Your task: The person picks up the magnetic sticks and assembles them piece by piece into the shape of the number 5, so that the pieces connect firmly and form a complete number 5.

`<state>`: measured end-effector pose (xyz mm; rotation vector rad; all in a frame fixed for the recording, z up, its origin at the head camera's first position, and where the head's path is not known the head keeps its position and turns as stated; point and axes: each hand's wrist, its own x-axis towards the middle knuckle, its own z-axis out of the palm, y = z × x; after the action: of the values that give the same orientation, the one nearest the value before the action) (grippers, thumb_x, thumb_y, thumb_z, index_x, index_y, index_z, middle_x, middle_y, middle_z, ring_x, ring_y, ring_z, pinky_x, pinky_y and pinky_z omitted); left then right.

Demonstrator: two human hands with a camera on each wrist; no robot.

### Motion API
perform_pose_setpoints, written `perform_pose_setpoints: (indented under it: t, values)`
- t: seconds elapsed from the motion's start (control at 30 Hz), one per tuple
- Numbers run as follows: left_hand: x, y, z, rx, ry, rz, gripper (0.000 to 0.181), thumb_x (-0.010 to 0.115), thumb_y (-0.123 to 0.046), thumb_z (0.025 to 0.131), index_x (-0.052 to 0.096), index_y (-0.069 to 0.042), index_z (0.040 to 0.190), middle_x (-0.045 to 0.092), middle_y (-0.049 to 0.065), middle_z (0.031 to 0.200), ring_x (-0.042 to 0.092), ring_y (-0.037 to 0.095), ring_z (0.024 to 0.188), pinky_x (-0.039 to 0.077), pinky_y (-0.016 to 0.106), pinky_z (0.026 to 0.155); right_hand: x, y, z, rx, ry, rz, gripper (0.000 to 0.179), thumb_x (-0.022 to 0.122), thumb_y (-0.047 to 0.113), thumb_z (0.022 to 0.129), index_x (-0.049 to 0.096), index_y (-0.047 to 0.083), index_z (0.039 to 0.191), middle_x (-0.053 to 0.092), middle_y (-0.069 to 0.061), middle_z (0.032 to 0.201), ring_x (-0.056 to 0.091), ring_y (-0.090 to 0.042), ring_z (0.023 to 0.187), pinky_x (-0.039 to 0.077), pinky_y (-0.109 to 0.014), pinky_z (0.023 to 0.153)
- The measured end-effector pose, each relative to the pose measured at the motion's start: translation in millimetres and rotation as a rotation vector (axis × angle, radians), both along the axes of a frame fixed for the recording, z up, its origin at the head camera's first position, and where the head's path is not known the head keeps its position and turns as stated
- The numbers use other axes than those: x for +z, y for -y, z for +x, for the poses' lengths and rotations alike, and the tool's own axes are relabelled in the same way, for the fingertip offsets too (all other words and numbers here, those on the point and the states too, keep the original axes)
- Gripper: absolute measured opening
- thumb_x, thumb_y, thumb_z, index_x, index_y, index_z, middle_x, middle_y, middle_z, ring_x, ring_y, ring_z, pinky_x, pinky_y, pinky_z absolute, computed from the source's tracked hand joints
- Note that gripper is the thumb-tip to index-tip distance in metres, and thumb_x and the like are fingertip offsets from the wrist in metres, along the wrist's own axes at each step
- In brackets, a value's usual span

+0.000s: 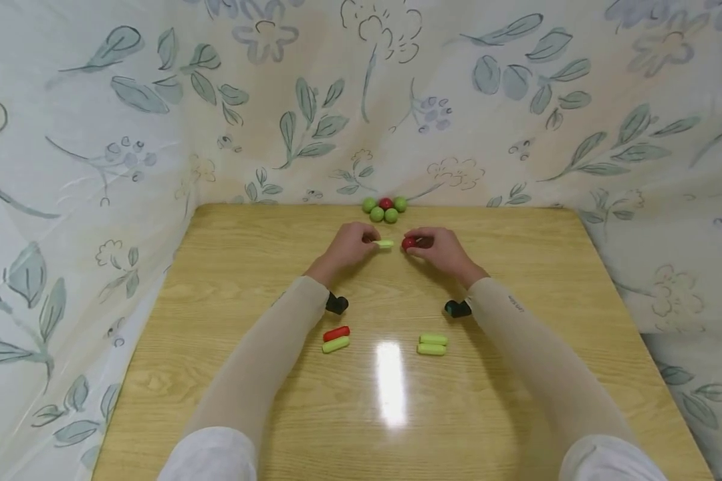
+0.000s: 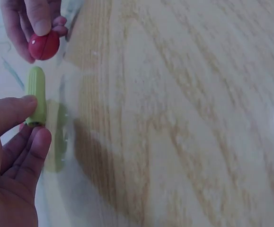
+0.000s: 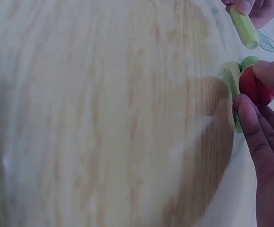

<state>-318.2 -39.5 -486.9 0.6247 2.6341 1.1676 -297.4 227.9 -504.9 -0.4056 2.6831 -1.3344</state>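
My left hand (image 1: 351, 244) pinches a light green ribbed stick (image 1: 385, 244) between thumb and fingers. In the left wrist view this stick (image 2: 36, 90) stands lengthwise, its rounded end toward the other hand. A red ball (image 1: 408, 244) is held by the thumb and fingertips of my right hand (image 1: 442, 247). Seen from the right wrist, the red ball (image 3: 255, 85) has a dark seam across it. The stick's end points at the ball, with a small gap between them. Both hands are over the far middle part of the table.
Several green balls (image 1: 377, 214) and another red ball (image 1: 386, 204) cluster at the table's back edge. Nearer, a red stick (image 1: 336, 333) lies beside a green stick (image 1: 335, 345) at left. Two green sticks (image 1: 432, 349) lie side by side at right. Flowered cloth (image 1: 313, 133) surrounds the table.
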Motion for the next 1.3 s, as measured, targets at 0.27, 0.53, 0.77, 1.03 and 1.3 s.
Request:
perform_pose_setpoints:
  t: [0.27, 0.53, 0.77, 1.03, 1.3]
  values:
    - [-9.9, -3.0, 2.8, -0.018, -0.001, -0.014, 0.011, 0.076, -0.01, 0.103, 0.08, -0.006, 0.112, 0.073, 0.005, 0.105, 0.064, 0.02, 0.097, 0.053, 0.034, 0.089, -3.7, 1.9, 8.8, 0.012, 0.002, 0.03, 0.033, 0.083, 0.014, 0.099, 0.077, 0.009, 0.131, 0.076, -0.01, 0.121, 0.072, -0.025, 0.108, 0.059, -0.043, 0.095]
    - [-17.0, -10.4, 3.5, -0.047, 0.005, -0.007, 0.011, 0.076, -0.012, 0.103, 0.08, -0.007, 0.112, 0.073, 0.004, 0.105, 0.064, 0.02, 0.098, 0.053, 0.034, 0.09, -0.2, -1.9, 16.3, 0.004, 0.004, 0.037, 0.036, 0.083, 0.016, 0.099, 0.076, 0.007, 0.133, 0.074, -0.011, 0.126, 0.072, -0.026, 0.11, 0.06, -0.044, 0.094]
    - [-14.8, -11.1, 5.1, -0.025, -0.004, -0.032, 0.011, 0.076, -0.011, 0.103, 0.08, -0.007, 0.112, 0.073, 0.005, 0.105, 0.064, 0.02, 0.099, 0.053, 0.034, 0.09, 2.4, 2.5, 10.3, 0.044, 0.015, 0.06, 0.036, 0.083, 0.017, 0.099, 0.076, 0.007, 0.133, 0.076, -0.011, 0.124, 0.072, -0.026, 0.109, 0.058, -0.043, 0.095]
    - [-6.1, -8.7, 2.1, -0.016, -0.014, -0.014, 0.011, 0.076, -0.01, 0.103, 0.08, -0.005, 0.112, 0.073, 0.006, 0.106, 0.065, 0.021, 0.1, 0.053, 0.036, 0.092, 1.8, 8.9, -1.2, 0.053, -0.031, 0.088, 0.035, 0.085, 0.017, 0.098, 0.077, 0.009, 0.131, 0.077, -0.009, 0.122, 0.073, -0.024, 0.107, 0.057, -0.043, 0.097]
    - [-8.3, -9.4, -1.2, -0.028, 0.004, -0.029, 0.011, 0.075, -0.011, 0.104, 0.079, -0.005, 0.112, 0.074, 0.007, 0.106, 0.066, 0.022, 0.1, 0.054, 0.037, 0.093, 7.1, 9.3, -1.8, 0.057, -0.006, 0.097, 0.032, 0.082, 0.017, 0.1, 0.077, 0.009, 0.131, 0.076, -0.01, 0.121, 0.071, -0.026, 0.109, 0.057, -0.044, 0.096]
